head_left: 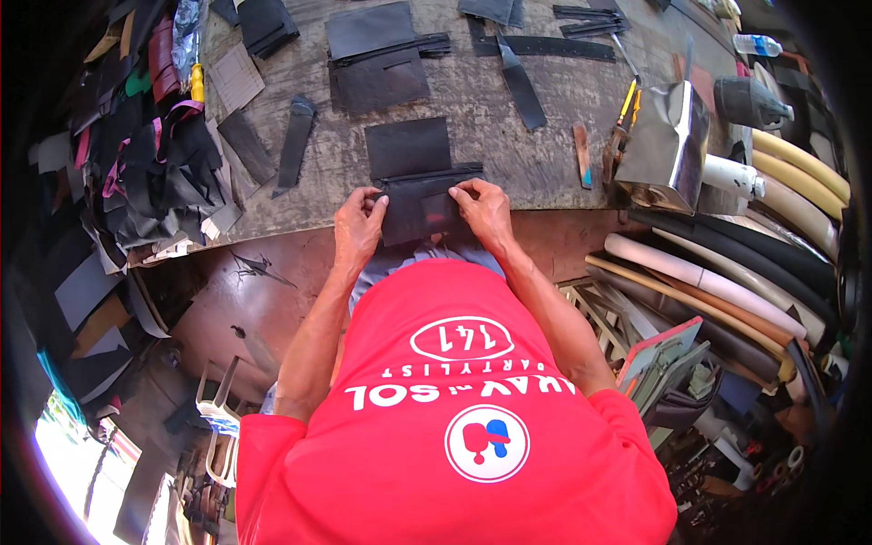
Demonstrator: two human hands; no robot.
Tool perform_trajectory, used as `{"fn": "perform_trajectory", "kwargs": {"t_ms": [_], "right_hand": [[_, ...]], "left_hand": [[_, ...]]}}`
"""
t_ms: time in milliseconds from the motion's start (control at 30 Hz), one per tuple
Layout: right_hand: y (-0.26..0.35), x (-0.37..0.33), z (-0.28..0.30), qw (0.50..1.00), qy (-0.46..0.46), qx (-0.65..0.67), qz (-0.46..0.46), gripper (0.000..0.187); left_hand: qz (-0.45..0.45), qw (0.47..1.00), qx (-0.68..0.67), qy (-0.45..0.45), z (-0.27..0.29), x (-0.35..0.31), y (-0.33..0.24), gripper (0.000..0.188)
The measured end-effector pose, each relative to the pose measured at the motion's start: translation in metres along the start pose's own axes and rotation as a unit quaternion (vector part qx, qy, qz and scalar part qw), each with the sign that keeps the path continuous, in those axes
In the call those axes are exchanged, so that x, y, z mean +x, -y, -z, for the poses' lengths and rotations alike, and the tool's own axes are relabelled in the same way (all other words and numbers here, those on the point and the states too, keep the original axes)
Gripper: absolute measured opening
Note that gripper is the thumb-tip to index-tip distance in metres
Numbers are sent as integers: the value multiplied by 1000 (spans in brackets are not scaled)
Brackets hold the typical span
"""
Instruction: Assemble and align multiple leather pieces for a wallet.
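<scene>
A black leather-like panel (408, 147) lies at the near edge of the worktable, with a dark zipper (431, 172) running across it. Its lower part (404, 214) hangs past the table edge toward my lap. My left hand (358, 227) pinches the left side just below the zipper. On the right side, my right hand (486, 215) is closed on the panel's edge near the zipper, fingertips and thumb together. Farther up the table sits a similar zippered black panel (380, 86), lying flat and untouched.
Black and pink scraps (163, 173) pile up at the table's left. At right stand a shiny metal box (668, 145), yellow-handled tools (629, 102) and a brown strip (581, 156). Rolls of material (699, 272) are stacked beside the table. Black strips (520, 86) lie farther back.
</scene>
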State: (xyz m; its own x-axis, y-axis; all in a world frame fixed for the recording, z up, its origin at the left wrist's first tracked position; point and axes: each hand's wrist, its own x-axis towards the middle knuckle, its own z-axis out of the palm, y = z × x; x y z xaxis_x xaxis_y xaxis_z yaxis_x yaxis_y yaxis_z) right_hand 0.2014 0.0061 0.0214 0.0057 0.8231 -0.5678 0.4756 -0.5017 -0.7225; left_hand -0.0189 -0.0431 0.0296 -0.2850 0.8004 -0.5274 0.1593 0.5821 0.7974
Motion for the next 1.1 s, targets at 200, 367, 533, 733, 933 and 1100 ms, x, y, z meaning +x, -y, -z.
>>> {"fn": "perform_trajectory", "kwargs": {"t_ms": [200, 367, 533, 733, 933, 1100], "right_hand": [[8, -1, 0, 999, -11, -27, -20, 28], [-1, 4, -4, 999, -18, -19, -22, 28], [1, 3, -5, 999, -31, -31, -8, 27], [4, 6, -3, 999, -24, -32, -35, 29], [0, 10, -6, 998, -35, -32, -45, 27], [-2, 12, -7, 998, -35, -29, -53, 25]], "left_hand": [[-49, 996, 70, -29, 0, 7, -2, 22], [-41, 995, 87, -21, 0, 13, -4, 20], [-19, 997, 73, -8, 1, 19, 8, 20], [-16, 997, 73, -8, -1, 20, 9, 20], [-12, 997, 74, -4, 0, 21, 11, 21], [-6, 998, 66, -2, -1, 23, 13, 21]]}}
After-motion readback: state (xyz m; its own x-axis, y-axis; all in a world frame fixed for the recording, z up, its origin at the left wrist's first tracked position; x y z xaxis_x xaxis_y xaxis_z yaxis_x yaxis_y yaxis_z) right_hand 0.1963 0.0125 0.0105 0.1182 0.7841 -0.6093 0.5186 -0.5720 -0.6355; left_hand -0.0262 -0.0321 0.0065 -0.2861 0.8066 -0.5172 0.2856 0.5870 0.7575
